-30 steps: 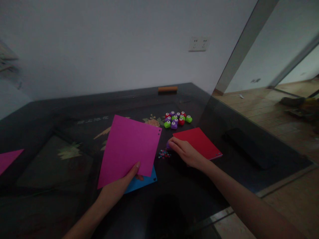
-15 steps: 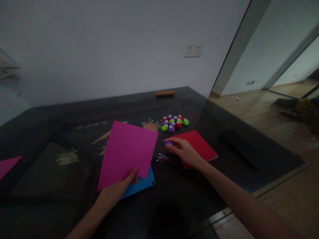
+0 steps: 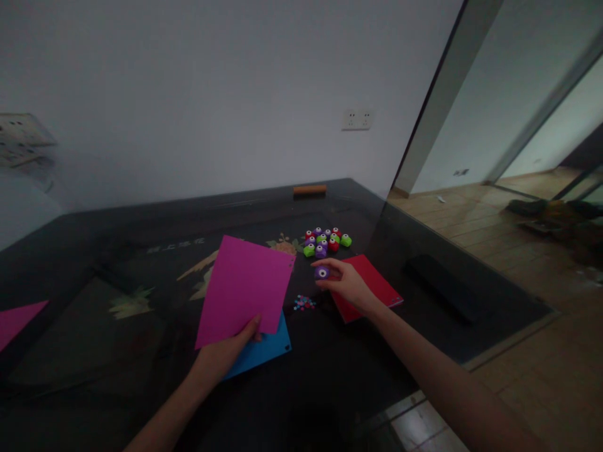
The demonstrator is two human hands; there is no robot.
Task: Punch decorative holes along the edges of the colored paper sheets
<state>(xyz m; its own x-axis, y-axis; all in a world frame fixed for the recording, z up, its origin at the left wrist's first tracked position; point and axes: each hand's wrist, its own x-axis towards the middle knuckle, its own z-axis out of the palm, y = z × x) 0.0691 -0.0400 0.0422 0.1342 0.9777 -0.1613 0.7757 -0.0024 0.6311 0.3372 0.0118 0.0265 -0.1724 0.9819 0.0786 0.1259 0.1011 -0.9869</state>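
Observation:
My left hand grips a pink sheet of paper by its lower edge, thumb on top. Small punched holes mark the sheet's upper right corner. Beneath it, partly covered, lies blue paper with a dark heart-shaped hole at one corner. Between the thumb and fingers of my right hand is a small purple craft punch, its patterned face towards me. Under that hand rests red paper with holes at its near corner. A little pile of coloured confetti sits between both hands.
Several purple, green and red craft punches cluster behind my right hand. An orange-brown bar-shaped object lies near the wall. To the right is a long black object. Pink paper shows at the left edge of the dark table.
The purple punch in my right hand has turned so its patterned face shows. My left hand still holds the pink paper, which has shifted slightly. The camera view has tilted up a little.

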